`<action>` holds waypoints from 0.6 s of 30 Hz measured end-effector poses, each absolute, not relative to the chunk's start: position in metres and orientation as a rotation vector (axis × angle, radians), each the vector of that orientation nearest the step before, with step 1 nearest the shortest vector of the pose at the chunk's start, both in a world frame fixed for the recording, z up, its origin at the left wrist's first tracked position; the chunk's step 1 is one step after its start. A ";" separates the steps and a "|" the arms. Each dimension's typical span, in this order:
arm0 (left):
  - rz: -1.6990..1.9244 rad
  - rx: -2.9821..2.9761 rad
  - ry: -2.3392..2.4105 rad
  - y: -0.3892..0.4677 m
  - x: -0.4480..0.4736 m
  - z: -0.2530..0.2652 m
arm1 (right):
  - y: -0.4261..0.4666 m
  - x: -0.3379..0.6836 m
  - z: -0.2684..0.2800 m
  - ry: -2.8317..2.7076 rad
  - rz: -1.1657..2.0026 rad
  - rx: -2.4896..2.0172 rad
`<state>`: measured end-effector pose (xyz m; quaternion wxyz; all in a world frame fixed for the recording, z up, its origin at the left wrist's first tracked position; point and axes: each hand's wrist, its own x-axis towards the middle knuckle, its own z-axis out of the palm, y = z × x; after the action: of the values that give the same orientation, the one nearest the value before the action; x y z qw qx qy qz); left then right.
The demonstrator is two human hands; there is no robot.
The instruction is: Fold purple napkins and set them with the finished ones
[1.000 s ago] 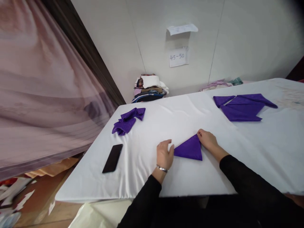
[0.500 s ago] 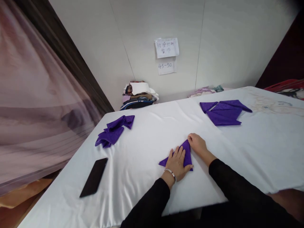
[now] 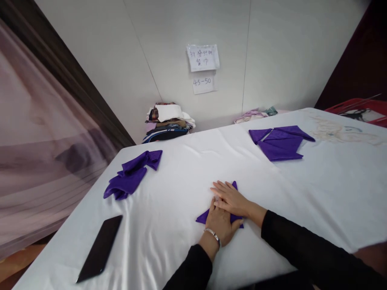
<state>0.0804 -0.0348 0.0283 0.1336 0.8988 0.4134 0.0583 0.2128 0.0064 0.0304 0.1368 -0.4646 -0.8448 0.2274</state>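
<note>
A purple cloth napkin (image 3: 203,217), folded to a small triangular shape, lies on the white tablecloth (image 3: 187,173) under both hands. My left hand (image 3: 220,222), with a silver bracelet at the wrist, rests flat on it, fingers stretched. Across the upper part of the napkin lies my right hand (image 3: 231,199), palm down and fingers extended, partly over the left fingers. Most of the napkin is hidden; its left, top and lower right corners show. Another folded purple napkin (image 3: 279,145) lies flat at the back right. At the left sits a loosely crumpled purple cloth (image 3: 130,177).
A black phone or tablet (image 3: 101,247) lies near the left edge of the table. Piled clothes (image 3: 169,121) are behind the table against the wall. Handwritten paper signs (image 3: 203,58) hang there. A sheer curtain (image 3: 45,141) borders the left side.
My right hand has moved from the napkin's top corner leftward onto the napkin, going from a pinch to flat. My left hand stays on the napkin. The whole view has shifted slightly.
</note>
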 end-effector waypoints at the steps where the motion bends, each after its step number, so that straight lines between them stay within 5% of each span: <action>1: 0.163 2.594 1.205 -0.035 0.080 0.027 | 0.010 0.215 0.029 -2.444 0.650 -1.372; 18: 0.205 2.616 1.453 -0.044 0.065 0.011 | 0.039 0.232 0.017 -2.496 0.390 -1.562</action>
<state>0.0651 -0.0439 0.0108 0.0710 0.8700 0.4832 0.0681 0.2323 0.0390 0.0172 0.0856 -0.5239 -0.8373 0.1308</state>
